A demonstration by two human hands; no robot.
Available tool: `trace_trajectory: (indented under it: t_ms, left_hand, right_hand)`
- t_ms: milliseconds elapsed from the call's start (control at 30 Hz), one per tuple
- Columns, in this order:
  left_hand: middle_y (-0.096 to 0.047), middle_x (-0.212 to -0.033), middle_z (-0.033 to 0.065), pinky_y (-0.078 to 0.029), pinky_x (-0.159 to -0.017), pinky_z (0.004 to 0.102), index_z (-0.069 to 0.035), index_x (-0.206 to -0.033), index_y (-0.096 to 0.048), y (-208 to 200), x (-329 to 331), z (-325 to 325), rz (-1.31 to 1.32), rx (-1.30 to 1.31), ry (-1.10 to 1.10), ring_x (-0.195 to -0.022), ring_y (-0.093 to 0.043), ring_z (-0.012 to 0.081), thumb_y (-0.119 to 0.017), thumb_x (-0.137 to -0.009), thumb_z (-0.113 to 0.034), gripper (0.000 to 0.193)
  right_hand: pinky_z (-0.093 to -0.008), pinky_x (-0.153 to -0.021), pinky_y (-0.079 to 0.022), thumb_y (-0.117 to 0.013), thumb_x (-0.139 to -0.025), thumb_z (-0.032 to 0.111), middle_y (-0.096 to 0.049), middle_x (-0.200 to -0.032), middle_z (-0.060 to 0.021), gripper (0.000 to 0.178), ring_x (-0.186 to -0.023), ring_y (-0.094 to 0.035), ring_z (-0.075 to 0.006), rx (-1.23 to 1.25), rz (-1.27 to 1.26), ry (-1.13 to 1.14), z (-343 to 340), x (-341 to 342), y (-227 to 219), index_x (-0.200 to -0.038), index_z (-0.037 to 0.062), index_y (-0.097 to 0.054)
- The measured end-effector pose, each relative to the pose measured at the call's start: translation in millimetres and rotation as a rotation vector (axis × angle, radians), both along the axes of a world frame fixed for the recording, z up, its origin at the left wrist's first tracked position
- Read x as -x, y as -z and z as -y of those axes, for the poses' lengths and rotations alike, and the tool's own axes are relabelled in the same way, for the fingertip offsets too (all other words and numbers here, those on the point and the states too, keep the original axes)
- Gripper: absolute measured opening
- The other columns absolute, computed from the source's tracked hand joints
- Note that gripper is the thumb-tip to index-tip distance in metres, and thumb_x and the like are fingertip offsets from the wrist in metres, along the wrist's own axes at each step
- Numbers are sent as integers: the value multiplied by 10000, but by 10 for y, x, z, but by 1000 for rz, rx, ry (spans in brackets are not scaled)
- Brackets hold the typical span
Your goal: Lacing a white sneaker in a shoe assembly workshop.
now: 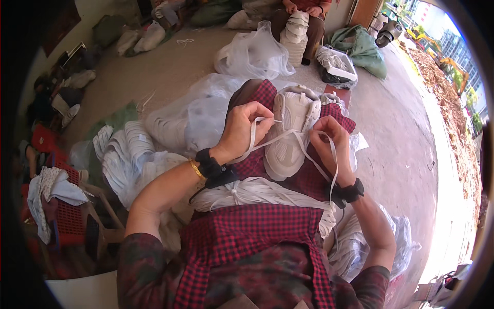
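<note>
A white sneaker (286,157) lies across my lap on the red-and-black checked apron (247,226), its toe pointing toward me. One white shoelace (280,138) crosses over the shoe's front. My left hand (248,129) pinches the lace beside the shoe's left edge, with a loop hanging below the fingers. On the other side my right hand (329,141) is closed on the lace too, and a long end drops toward my wrist. A thick bundle of white laces (257,193) rests on my lap, nearer to me than the shoe.
Stacked white shoe parts (126,154) and clear plastic bags (252,54) lie to the left and ahead. A red plastic crate (69,216) stands at left. Ahead, a seated person (309,13) holds a stack of white pieces. Near them sits a tray of laces (334,64).
</note>
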State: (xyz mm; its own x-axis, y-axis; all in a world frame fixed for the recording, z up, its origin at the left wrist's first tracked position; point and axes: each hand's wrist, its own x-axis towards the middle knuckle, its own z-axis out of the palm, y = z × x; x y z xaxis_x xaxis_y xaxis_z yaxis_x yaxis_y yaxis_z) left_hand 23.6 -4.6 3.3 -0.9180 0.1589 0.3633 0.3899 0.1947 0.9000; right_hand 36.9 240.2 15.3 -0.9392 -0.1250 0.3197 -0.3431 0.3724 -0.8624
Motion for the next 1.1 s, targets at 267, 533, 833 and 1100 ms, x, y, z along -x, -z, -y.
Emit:
trace_trajectory:
  t_ms: [267, 533, 833, 1100]
  left_hand:
    - [-670, -755, 26, -494, -582, 232, 13, -868, -651, 18, -32, -46, -142, 144, -77, -645, -597, 54, -705, -845, -34, 75]
    - [-673, -762, 37, -508, -615, 240, 11, -865, -653, 45, -26, -93, -172, 85, -88, -673, -612, 72, -719, -814, -30, 93]
    - [-661, -766, 171, -522, -699, 424, -3, -1072, -617, -232, 6, -71, -222, 323, 102, -764, -675, 341, -613, -777, 28, 297]
    - [-497, -1055, 143, -532, -809, 435, -25, -1042, -583, -468, 290, 57, -773, 850, 332, -938, -606, 346, -589, -772, 44, 279]
  right_hand:
    - [-183, -519, -418, -723, -880, 140, -611, -753, 48, 126, -638, -534, -14, 88, 255, -194, -88, 166, -92, -894, 50, -637]
    - [-171, -511, -419, -734, -879, 174, -625, -765, 52, 142, -642, -537, -5, 80, 255, -158, -113, 162, -60, -900, 67, -643]
    - [-271, -625, -508, -767, -820, 75, -633, -783, -22, 212, -667, -587, -111, -222, -87, -199, -81, 122, -249, -973, 11, -635]
    - [-420, -846, -520, -557, -657, -155, -657, -911, -162, 341, -931, -632, -388, -449, -377, -411, 250, 264, -764, -964, -7, -539]
